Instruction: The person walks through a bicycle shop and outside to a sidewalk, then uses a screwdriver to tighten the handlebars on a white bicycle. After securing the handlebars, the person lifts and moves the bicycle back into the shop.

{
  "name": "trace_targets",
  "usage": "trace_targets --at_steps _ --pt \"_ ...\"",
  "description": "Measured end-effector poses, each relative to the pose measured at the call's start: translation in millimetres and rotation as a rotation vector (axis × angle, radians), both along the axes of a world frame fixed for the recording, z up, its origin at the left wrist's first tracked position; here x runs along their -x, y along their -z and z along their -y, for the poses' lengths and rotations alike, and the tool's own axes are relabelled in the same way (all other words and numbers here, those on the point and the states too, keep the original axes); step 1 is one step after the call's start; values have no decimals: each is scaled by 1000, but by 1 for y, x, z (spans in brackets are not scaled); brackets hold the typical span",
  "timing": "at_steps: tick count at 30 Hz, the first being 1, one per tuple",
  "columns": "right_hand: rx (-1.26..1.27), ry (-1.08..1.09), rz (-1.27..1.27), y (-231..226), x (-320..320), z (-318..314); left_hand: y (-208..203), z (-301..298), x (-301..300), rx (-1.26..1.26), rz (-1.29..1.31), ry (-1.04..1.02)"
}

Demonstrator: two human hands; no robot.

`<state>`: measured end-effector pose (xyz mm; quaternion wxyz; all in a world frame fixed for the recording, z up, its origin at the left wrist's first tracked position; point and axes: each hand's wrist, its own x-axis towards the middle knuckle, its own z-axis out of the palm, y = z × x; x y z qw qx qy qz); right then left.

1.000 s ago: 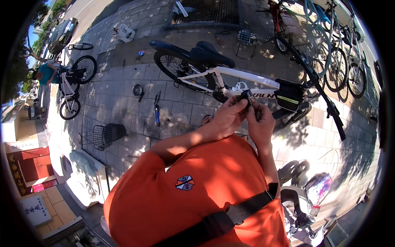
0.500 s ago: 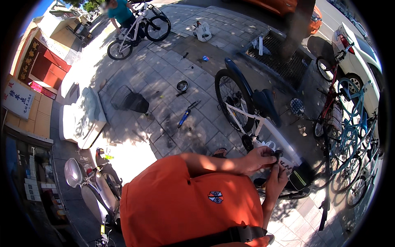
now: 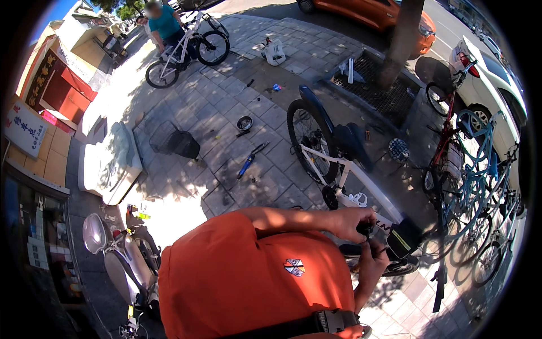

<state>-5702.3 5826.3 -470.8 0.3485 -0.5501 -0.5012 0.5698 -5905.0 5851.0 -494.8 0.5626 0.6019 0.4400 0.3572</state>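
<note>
Head view shows our left hand point(image 3: 349, 222) with its fingers closed on a small black part point(image 3: 365, 229). It sits by their tips, just above our right hand point(image 3: 372, 262); we can't tell that hand's grip.

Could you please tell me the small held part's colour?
The small part looks black, best in the head view.

A small, dark black part point(image 3: 366, 229) is held between the person's left hand point(image 3: 351, 222) and right hand point(image 3: 373, 262), its lower end at the right hand's fingertips. Partly covered, it is too small to tell its full shape.
</note>
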Motion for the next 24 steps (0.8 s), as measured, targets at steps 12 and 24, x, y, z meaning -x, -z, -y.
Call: trace_targets --at_steps 12,24 --pt "-105 -104 -108 62 -85 19 18 44 -84 122 6 -187" --pt "86 164 -277 49 -94 7 11 8 -107 349 99 -90"
